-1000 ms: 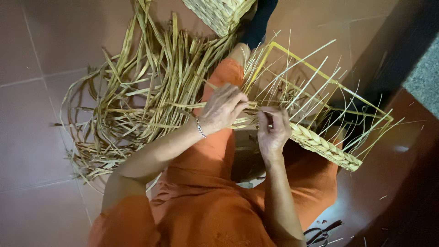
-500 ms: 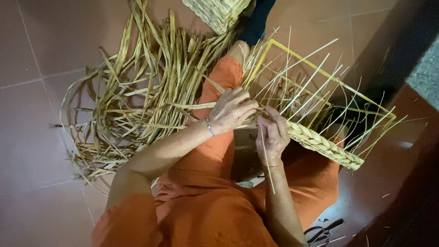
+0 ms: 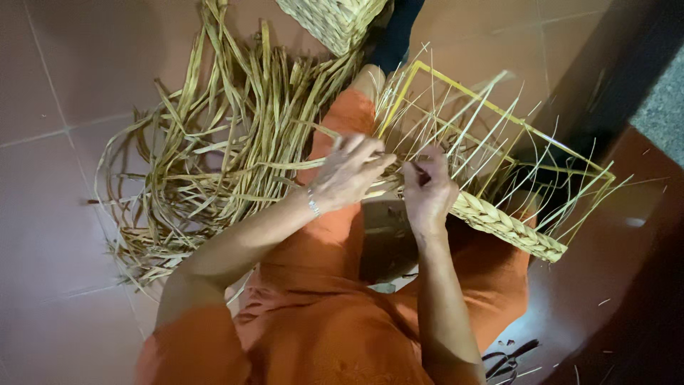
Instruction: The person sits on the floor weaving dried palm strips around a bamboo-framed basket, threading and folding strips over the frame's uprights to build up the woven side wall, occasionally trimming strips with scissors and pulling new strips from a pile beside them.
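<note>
A yellow wire basket frame point(image 3: 499, 117) rests across my lap, with thin pale straws poking out of it. A braided band of dried grass point(image 3: 509, 227) runs along its near edge. My left hand point(image 3: 349, 171) grips a long flat strand of dried grass point(image 3: 256, 165) where it meets the frame. Just to its right, my right hand point(image 3: 427, 189) pinches the weave at the braid's left end. The two hands almost touch. A thin bracelet sits on my left wrist.
A large loose pile of dried grass strands point(image 3: 214, 135) lies on the reddish tiled floor point(image 3: 50, 228) to my left. Part of a finished woven basket point(image 3: 331, 21) shows at the top. Dark scissors point(image 3: 509, 356) lie on the floor at lower right.
Both hands have shifted slightly along the frame edge while working the strand. My left hand has closed in towards the right hand; the frame has tilted a little.
</note>
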Available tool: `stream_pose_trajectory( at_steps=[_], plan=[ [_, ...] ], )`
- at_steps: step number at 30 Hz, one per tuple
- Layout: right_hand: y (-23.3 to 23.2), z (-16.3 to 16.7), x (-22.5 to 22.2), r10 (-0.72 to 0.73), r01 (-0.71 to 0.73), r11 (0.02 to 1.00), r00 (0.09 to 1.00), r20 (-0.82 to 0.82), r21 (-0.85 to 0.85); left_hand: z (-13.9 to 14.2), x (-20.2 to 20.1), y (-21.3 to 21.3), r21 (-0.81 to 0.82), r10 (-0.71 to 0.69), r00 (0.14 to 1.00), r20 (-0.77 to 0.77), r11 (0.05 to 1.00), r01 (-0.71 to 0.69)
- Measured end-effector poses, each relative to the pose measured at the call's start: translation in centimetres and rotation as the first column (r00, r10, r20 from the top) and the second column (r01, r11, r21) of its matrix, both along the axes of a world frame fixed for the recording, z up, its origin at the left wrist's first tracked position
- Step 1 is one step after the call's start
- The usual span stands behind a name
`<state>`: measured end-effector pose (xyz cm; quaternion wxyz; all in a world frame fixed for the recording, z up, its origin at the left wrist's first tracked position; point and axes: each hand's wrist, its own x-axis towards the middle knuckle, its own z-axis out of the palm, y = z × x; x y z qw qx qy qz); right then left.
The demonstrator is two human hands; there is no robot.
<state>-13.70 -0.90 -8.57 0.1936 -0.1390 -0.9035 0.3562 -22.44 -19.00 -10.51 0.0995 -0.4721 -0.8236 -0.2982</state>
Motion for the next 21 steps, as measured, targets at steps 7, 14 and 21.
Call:
stream_pose_trajectory(
  at_steps=[7, 14, 21],
  plan=[
    [-0.8, -1.1, -1.1, 0.009, -0.008, 0.957, 1.000, -0.003, 0.290, 1.0, 2.5, -4.6, -0.271, 0.049, 0.998, 0.032, 0.962, -0.038],
    [-0.3, 0.0, -0.9, 0.211, -0.207, 0.968, 0.977, 0.019, -0.139, 3.2, 1.3, -5.7, -0.633, 0.313, 0.781, 0.540, 0.762, 0.133],
    [0.9, 3.9, -0.3, 0.346, -0.288, 0.903, 0.928, 0.142, -0.318, 6.8, -2.0, -4.4, -0.241, 0.130, 0.990, -0.051, 0.960, -0.139]
  ],
)
